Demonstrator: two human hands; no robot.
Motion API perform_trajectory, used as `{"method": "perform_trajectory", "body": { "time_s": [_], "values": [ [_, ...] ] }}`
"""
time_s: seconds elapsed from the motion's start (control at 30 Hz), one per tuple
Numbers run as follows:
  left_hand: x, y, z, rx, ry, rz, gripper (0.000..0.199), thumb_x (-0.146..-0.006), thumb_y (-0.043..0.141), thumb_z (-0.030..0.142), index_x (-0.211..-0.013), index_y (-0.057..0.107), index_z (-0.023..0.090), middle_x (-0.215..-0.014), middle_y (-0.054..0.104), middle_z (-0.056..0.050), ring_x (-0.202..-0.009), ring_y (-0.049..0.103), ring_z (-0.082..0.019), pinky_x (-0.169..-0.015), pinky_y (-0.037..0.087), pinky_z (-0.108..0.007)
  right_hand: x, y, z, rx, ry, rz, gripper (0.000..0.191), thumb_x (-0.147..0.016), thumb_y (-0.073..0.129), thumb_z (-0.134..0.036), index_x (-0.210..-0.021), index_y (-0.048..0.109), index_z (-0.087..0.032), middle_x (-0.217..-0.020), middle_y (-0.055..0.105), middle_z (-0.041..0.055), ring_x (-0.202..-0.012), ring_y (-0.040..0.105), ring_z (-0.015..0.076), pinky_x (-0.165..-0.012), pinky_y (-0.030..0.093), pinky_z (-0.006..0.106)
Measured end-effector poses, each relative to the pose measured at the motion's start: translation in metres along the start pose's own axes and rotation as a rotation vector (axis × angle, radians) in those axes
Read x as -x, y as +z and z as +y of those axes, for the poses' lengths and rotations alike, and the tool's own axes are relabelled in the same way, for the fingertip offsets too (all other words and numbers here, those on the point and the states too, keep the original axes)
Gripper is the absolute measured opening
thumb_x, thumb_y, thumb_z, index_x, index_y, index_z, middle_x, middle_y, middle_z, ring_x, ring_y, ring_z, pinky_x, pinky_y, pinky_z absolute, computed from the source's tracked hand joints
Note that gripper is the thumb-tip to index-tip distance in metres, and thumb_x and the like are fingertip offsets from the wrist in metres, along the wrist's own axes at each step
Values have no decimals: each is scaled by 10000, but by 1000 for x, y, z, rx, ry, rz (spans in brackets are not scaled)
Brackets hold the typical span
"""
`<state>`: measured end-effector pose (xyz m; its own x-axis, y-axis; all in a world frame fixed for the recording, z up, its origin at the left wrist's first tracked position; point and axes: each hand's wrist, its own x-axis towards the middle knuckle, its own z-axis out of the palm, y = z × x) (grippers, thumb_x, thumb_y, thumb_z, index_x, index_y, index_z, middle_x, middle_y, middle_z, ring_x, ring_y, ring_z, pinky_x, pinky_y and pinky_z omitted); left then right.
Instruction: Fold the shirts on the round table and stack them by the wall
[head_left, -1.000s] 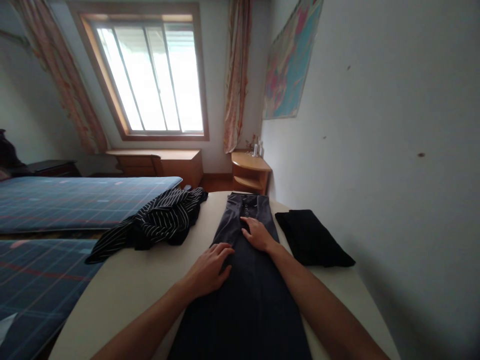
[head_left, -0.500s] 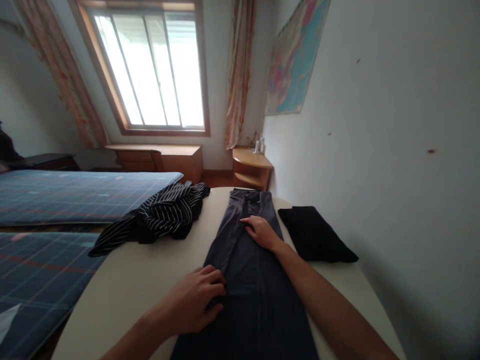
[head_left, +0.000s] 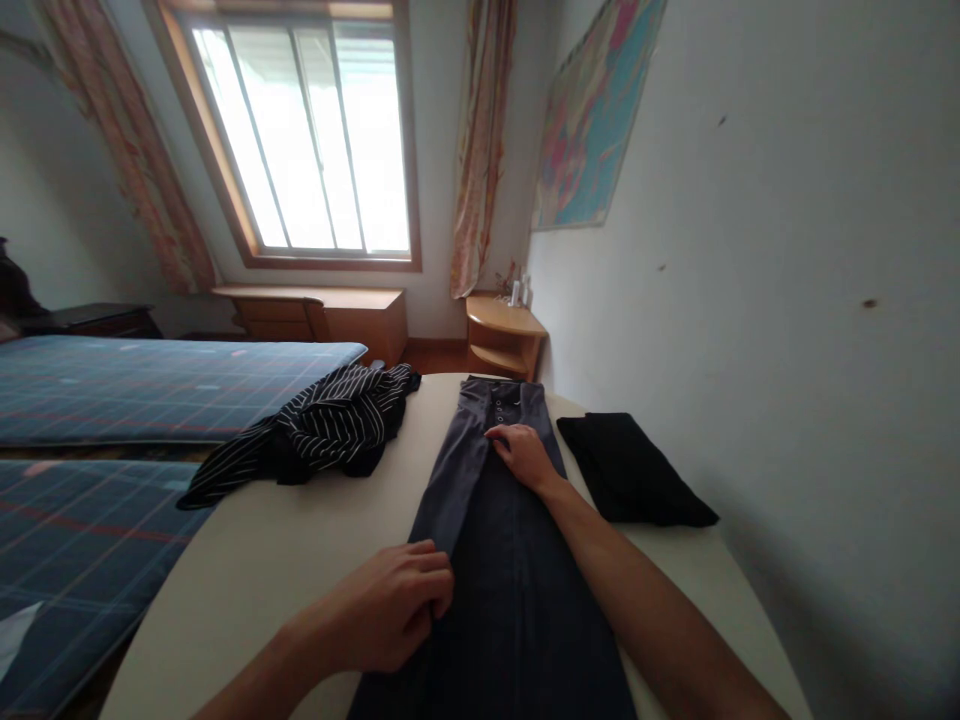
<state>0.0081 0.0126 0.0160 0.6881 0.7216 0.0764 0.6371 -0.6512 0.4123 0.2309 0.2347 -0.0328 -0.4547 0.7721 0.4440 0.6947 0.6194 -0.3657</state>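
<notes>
Dark grey trousers (head_left: 525, 590) lie lengthwise on the pale round table (head_left: 300, 560), their buttoned waistband at the far end. On the trousers' left edge, closer to me, my left hand (head_left: 401, 600) is closed with the fingers curled around the cloth. My right hand (head_left: 521, 455) rests farther up, just below the buttons, its thumb and fingertips pinching the upper layer of fabric. Folded black cloth (head_left: 634, 468) lies to the right of the trousers, apart from both hands. A crumpled black-and-white striped garment (head_left: 330, 425) sits at the table's left side.
Two beds with blue plaid covers (head_left: 172, 385) stand to the left. A wooden desk (head_left: 360, 315) is under the window, and a corner shelf (head_left: 506, 318) with small items stands beyond the table. The white wall (head_left: 787, 400) runs close along the right.
My left hand's fingers have closed on the trousers' left edge. That edge of cloth looks slightly shifted. My right hand has moved a little and its fingers are drawn closer together.
</notes>
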Motion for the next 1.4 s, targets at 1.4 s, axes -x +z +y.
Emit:
{"method": "perform_trajectory", "body": {
  "time_s": [1.4],
  "values": [
    [-23,32,41,104,262,-86,304,-767,602,51,-997,539,240,-1030,665,2,-1120,553,-177,-1024,409,-298,9,4,21,-73,38,16,341,-885,552,-115,-1189,680,-202,-1185,694,81,-1155,588,220,-1051,424,385]
  ]
}}
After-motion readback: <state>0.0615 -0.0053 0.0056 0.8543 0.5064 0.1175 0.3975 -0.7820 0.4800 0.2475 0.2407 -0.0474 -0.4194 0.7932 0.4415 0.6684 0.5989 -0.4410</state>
